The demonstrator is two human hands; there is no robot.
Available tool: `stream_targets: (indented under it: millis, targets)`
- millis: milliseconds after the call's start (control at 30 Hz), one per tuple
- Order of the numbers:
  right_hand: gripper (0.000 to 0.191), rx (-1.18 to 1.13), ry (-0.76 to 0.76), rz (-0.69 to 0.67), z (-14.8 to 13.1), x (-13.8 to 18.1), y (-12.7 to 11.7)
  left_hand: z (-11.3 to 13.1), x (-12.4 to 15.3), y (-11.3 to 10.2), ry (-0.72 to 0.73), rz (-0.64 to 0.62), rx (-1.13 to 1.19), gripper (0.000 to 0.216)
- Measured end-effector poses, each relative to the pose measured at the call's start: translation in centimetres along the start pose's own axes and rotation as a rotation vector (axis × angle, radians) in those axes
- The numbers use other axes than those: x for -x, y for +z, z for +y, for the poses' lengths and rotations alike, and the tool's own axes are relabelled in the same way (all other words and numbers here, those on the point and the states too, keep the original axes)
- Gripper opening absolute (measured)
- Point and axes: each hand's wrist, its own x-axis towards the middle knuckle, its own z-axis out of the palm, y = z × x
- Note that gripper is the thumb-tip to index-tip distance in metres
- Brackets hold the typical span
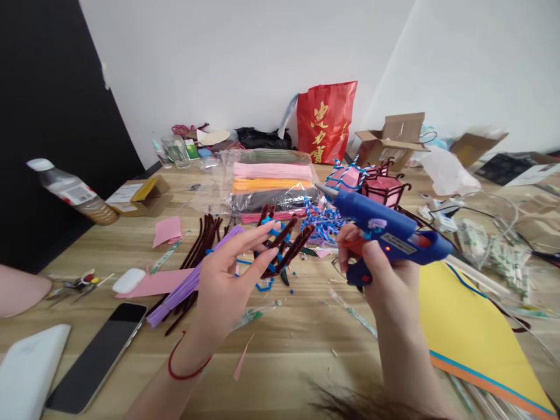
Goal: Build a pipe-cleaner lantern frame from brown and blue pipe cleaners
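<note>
Pinched between the thumb and fingers of my left hand [231, 271] is a small frame of brown and blue pipe cleaners [286, 242], held above the table. My right hand [385, 271] grips a blue hot glue gun [380, 224], its fingers around the orange trigger. The gun's nozzle points left and stays apart from the frame, and a red light glows on its side. Under my left hand lie a bundle of purple pipe cleaners [175, 300] and loose brown pipe cleaners [199, 242]. Behind the gun stand finished-looking pink lanterns [382, 189] with brown and blue edging.
Packs of coloured pipe cleaners [271, 181] lie at the back before a red bag [327, 122]. A phone [98, 356], a white box-shaped object [32, 370] and a bottle [72, 192] are on the left. Yellow sheets [476, 332] lie at right, near cables and cardboard boxes [389, 143].
</note>
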Motion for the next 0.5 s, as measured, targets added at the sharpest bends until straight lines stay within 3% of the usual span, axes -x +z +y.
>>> stream_targets:
  millis: [233, 333, 500]
  targets:
    - [0.016, 0.277, 0.183, 0.039, 1.2, -0.1, 0.8, -0.9, -0.1, 0.3, 0.054, -0.108, -0.114, 0.037]
    - [0.020, 0.253, 0.239, -0.043, 1.4, -0.4, 1.0, -0.9, 0.0, 0.7, 0.092, -0.174, -0.216, 0.037]
    - [0.014, 0.199, 0.253, -0.038, 1.9, -0.7, 1.1, -0.9, 0.1, 1.2, 0.094, -0.227, -0.256, 0.039]
